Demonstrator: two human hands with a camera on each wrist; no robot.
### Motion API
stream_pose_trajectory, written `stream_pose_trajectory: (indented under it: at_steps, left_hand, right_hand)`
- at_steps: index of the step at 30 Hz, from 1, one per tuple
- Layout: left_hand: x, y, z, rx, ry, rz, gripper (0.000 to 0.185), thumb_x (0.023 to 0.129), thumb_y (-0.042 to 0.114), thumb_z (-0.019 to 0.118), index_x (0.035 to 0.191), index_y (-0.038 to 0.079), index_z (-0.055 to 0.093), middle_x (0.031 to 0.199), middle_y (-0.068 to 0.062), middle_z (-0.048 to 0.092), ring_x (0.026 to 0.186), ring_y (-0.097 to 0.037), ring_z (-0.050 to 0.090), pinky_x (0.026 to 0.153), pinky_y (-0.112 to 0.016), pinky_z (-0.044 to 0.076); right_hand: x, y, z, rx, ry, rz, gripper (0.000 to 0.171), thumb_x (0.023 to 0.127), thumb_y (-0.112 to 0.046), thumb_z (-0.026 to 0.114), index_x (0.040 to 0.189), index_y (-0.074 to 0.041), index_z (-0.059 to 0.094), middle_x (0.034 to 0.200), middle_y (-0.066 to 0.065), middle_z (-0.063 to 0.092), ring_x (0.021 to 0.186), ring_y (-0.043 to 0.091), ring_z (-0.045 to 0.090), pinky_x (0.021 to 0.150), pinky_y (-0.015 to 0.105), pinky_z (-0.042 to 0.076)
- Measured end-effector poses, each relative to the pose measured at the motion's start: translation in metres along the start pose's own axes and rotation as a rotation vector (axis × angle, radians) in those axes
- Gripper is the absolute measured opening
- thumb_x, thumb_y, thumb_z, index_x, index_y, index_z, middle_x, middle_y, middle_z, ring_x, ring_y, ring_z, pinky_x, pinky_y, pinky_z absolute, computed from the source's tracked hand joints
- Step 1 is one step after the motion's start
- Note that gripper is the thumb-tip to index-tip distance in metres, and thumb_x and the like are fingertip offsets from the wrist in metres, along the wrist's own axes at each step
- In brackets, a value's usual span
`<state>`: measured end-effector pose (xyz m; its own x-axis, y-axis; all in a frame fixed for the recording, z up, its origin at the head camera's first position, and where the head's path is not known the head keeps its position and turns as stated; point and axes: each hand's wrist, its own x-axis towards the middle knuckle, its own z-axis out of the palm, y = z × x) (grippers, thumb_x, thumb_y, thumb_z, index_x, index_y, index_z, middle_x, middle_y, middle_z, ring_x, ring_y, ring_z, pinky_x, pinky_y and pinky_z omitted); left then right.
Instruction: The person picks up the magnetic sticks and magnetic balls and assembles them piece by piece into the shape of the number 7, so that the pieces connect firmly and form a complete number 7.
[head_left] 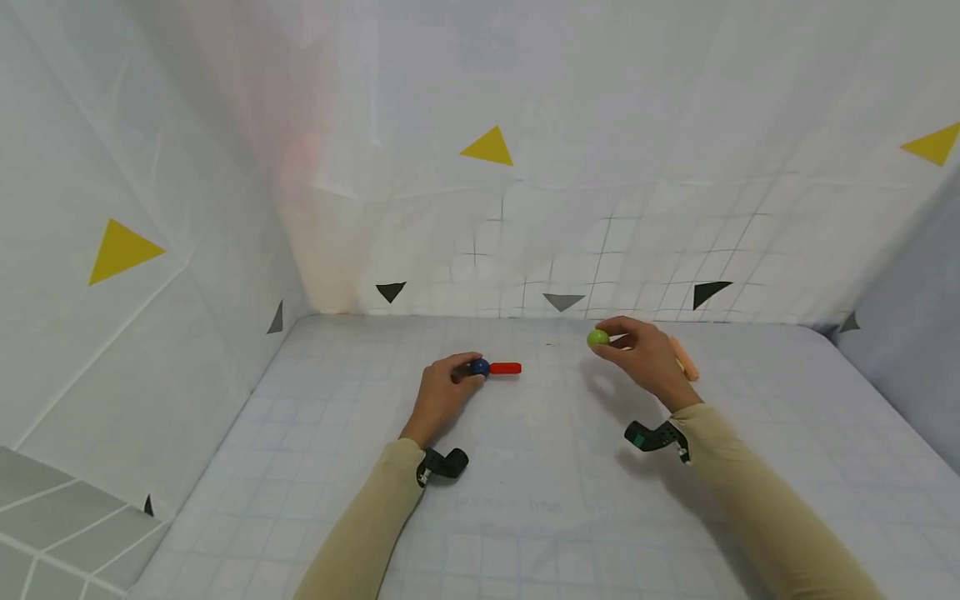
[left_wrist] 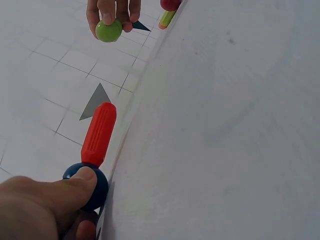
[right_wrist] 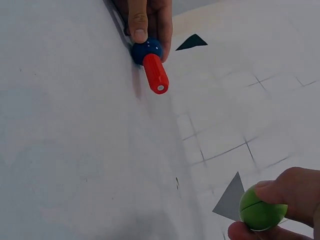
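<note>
On the white gridded table [head_left: 540, 500], my left hand [head_left: 467, 368] pinches a dark blue ball [head_left: 480, 367] between thumb and fingers. A short red rod [head_left: 506, 367] sticks out of the ball to the right, lying just above the table. The left wrist view shows my thumb on the blue ball [left_wrist: 95, 192], with the red rod [left_wrist: 99, 134] pointing away. To the right, my right hand [head_left: 611, 337] pinches a green ball [head_left: 597, 337] in its fingertips, slightly above the table. In the right wrist view the green ball [right_wrist: 262, 209] is close, and the blue ball [right_wrist: 145, 50] lies farther off.
A peach-coloured rod [head_left: 686, 361] lies just behind my right hand; in the left wrist view a red ball on a green-and-orange rod [left_wrist: 169, 11] shows there. White sheet walls with yellow and dark triangles enclose the table on three sides. Black camera mounts [head_left: 442, 464] sit on both wrists.
</note>
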<state>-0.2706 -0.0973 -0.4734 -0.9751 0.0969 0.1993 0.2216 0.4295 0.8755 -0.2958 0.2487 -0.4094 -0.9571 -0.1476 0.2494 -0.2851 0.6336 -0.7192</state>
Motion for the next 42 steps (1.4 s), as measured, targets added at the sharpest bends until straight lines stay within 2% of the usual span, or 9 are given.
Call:
stream_pose_trajectory:
  at_steps: [8,18,24,31,42]
  left_hand:
    - [0.000,0.000,0.000,-0.006,0.003,-0.005,0.038,0.098,0.018,0.075,0.136,0.015,0.070,0.114,0.004,0.071,0.100,-0.018,0.062,0.094,-0.039,0.052]
    - [0.002,-0.002,0.001,0.008,-0.001,0.001,0.039,0.098,0.017,0.076,0.136,0.017,0.070,0.118,0.003,0.071,0.102,-0.017,0.063,0.095,-0.039,0.051]
    - [0.001,0.000,0.000,0.021,0.002,0.021,0.039,0.097,0.015,0.076,0.135,0.015,0.071,0.114,0.001,0.071,0.100,-0.017,0.063,0.093,-0.039,0.052]
    - [0.001,0.000,0.000,0.027,0.002,0.007,0.038,0.097,0.015,0.076,0.135,0.015,0.071,0.110,0.002,0.071,0.098,-0.018,0.062,0.091,-0.038,0.052]
    - [0.000,0.001,0.000,0.024,0.005,0.006,0.039,0.098,0.016,0.076,0.136,0.014,0.070,0.111,0.001,0.071,0.100,-0.017,0.063,0.093,-0.039,0.053]
  right_hand:
    - [0.001,-0.003,0.012,0.005,-0.022,-0.008,0.034,0.095,-0.023,0.080,0.125,-0.009,0.072,0.118,0.010,0.071,0.106,0.031,0.068,0.081,0.039,0.054]
    - [0.000,-0.006,0.025,0.007,-0.060,-0.039,0.034,0.096,-0.020,0.078,0.127,-0.009,0.072,0.117,0.010,0.071,0.109,0.032,0.065,0.086,0.045,0.052]
    - [0.000,-0.012,0.032,0.015,-0.080,-0.027,0.034,0.095,-0.020,0.078,0.128,-0.010,0.072,0.116,0.008,0.072,0.109,0.032,0.065,0.087,0.049,0.051]
    - [0.000,-0.016,0.043,0.022,-0.099,-0.043,0.035,0.095,-0.019,0.078,0.128,-0.010,0.071,0.115,0.006,0.072,0.108,0.030,0.066,0.088,0.050,0.054]
    - [-0.001,-0.022,0.055,0.041,-0.114,-0.083,0.036,0.095,-0.014,0.078,0.129,-0.005,0.071,0.115,0.006,0.072,0.106,0.028,0.066,0.090,0.050,0.056]
